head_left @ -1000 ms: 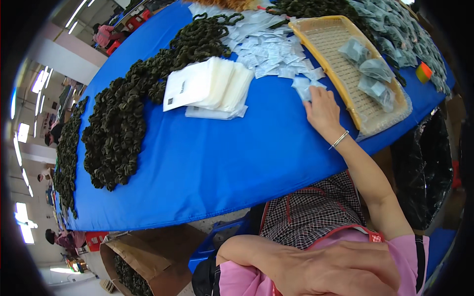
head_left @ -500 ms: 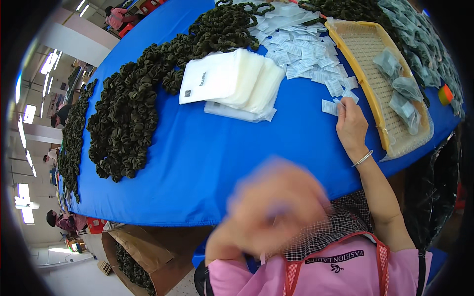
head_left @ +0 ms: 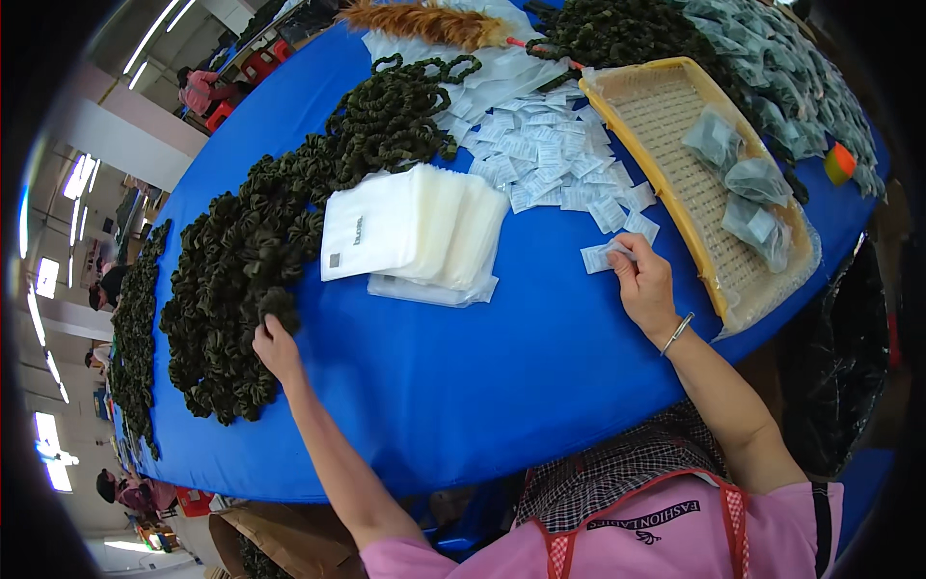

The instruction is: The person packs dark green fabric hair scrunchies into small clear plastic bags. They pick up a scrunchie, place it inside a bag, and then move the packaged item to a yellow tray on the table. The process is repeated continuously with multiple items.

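Note:
My left hand (head_left: 280, 349) pinches a dark olive scrunchie (head_left: 277, 303) at the near right edge of a big heap of scrunchies (head_left: 217, 289). Between the thumb and fingers of my right hand (head_left: 646, 289) is a small white printed packet (head_left: 598, 257), held just above the blue tablecloth. Beyond that hand lies a loose spread of similar packets (head_left: 550, 150). A fanned stack of frosted plastic bags (head_left: 386, 227) sits between my two hands.
On the right, a yellow-rimmed basket (head_left: 656, 154) holds several filled bags (head_left: 757, 227). More filled bags (head_left: 801, 87) pile up at the far right, near an orange-and-green roll (head_left: 840, 164). A brown feathery duster (head_left: 434, 24) lies at the back. A cardboard box (head_left: 289, 536) stands below the table edge.
My left hand, blurred near my chest before, has reached out left to the scrunchie heap and grips one. My right hand has drawn a packet slightly away from the spread. The view has shifted.

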### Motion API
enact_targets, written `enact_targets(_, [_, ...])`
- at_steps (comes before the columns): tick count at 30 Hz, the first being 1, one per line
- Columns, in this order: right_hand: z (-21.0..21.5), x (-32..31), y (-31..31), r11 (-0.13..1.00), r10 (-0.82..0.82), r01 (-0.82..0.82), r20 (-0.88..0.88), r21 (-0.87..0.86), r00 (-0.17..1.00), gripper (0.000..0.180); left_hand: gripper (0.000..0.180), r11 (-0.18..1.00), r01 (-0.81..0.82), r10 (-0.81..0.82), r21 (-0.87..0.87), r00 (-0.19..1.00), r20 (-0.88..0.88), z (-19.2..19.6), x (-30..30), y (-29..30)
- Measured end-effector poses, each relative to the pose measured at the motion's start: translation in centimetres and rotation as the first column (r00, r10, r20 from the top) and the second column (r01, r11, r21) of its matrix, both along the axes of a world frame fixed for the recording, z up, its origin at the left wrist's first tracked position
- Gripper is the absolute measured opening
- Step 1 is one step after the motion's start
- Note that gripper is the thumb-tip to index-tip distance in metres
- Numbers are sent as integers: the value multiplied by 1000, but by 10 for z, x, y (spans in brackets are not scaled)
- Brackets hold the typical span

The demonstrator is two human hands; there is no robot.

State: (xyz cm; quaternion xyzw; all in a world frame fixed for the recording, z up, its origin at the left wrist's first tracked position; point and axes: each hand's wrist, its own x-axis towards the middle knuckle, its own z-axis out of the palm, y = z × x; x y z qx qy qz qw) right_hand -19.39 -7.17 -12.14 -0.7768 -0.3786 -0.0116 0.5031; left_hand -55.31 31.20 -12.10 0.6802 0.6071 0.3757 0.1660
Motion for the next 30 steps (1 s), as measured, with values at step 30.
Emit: enact_targets(30, [88,-12,190,800,561,-380,-357,464,747,15,21,833,513,-271,-208,706,655,-1,101,-250])
